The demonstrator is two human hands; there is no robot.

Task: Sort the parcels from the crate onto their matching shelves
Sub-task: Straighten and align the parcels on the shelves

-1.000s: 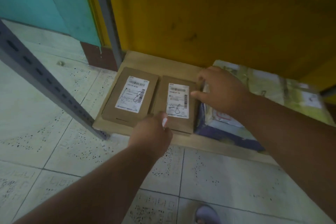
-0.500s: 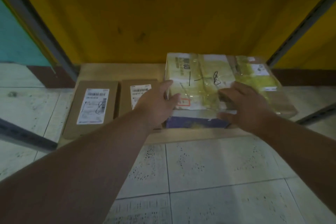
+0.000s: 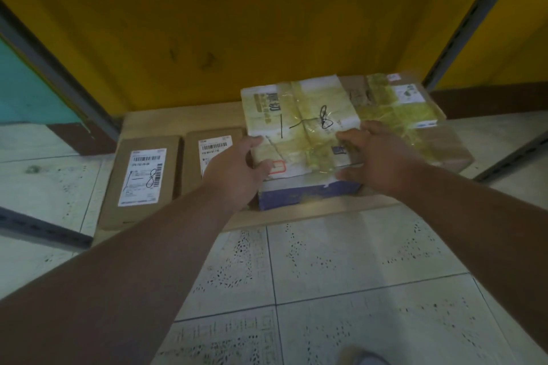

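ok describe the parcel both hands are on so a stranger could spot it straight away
Look at the low wooden shelf under the yellow wall, where parcels lie in a row. The taped parcel is third from the left, with the left hand and right hand on it. Unlike the two flat brown parcels to its left, it is white on top, blue at the front and thicker, wrapped in yellowish tape.

Low shelf board (image 3: 184,120) with four parcels (image 3: 142,181).

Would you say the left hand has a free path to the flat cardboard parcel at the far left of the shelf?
Probably yes: the left hand sits just right of the far-left parcel, whose top is bare.
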